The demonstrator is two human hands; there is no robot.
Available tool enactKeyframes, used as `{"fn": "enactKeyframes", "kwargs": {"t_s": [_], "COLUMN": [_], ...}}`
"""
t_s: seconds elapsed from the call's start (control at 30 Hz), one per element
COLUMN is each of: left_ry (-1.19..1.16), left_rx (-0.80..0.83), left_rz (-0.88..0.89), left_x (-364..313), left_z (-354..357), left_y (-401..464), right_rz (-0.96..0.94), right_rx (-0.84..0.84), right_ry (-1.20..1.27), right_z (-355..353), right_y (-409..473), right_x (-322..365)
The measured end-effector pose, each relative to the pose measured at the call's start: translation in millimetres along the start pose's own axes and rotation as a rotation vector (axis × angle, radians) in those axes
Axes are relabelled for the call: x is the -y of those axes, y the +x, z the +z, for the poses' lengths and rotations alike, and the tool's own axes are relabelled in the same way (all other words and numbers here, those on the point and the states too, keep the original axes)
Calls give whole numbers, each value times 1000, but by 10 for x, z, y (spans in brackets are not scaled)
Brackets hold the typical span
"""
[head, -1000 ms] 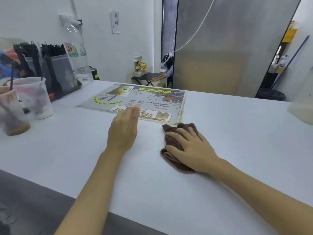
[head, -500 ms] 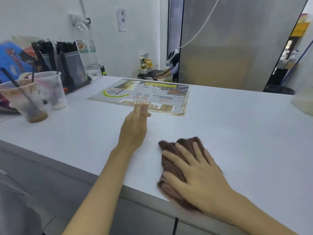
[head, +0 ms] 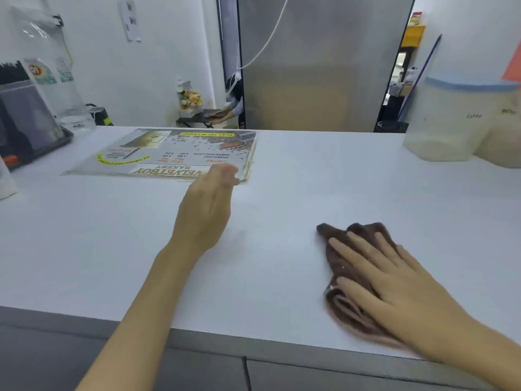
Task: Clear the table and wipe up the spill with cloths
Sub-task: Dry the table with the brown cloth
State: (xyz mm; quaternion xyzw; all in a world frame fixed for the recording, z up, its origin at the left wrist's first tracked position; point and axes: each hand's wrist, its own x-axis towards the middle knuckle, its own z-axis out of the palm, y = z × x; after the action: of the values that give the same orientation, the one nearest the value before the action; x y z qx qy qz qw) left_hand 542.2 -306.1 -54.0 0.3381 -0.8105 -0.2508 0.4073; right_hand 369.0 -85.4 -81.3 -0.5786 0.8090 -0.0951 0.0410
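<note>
Head view. Left edge cuts off a black tray [head: 36,149] holding dark upright holders and a clear plastic bottle [head: 60,88]; contents not legible. Right edge cuts off a translucent lidded tub marked "latte" [head: 456,119]. Left hand's [head: 204,213] fingertips are motion-blurred; contact with the laminated printed bakery menu sheet [head: 169,153] at its near right corner cannot be confirmed. That hand is loosely open, fingers relaxed, holding nothing. Right hand [head: 394,286] lies flat, fingers spread and straight, pressing on the crumpled dark brown cloth [head: 346,277]. Cloth rests on the white bench [head: 98,249], right of centre, close to the near edge; its lower part is hidden under the palm. No spill discernible on the bench surface.
</note>
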Motion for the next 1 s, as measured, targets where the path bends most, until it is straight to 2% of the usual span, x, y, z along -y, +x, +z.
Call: {"fn": "enactKeyframes", "kwargs": {"t_s": [0.13,0.27,0.37,0.47,0.57,0.63,0.73,0.87,0.93,1.0], "left_ry": [-19,-15,14,6,19,15,24,76,71,46], "left_rx": [28,92,190,263,323,350,367,421,424,427], "left_rz": [10,60,123,200,195,168,189,259,257,239], "left_x": [-179,-459,-689,-795,-796,-838,-1015,-1371,-1488,-1552], "left_z": [158,449,729,936,1036,1072,1196,1446,1553,1638], "left_y": [26,128,148,118,98,97,96,118,160,204], "right_rz": [174,-21,-82,48,289,385,281,47,54,170], "right_rx": [-14,-110,-159,-168,-43,-13,-21,-114,-103,-77], "right_ry": [-17,25,48,-34,10,-6,7,72,80,18], "right_z": [30,207,237,59,-74,-86,24,60,-7,-117], "right_y": [560,290,-209,-372,-211,53,188,-315,-544,-654], "right_x": [140,564,426,-17,-476,-530,-208,-18,-310,-771]}}
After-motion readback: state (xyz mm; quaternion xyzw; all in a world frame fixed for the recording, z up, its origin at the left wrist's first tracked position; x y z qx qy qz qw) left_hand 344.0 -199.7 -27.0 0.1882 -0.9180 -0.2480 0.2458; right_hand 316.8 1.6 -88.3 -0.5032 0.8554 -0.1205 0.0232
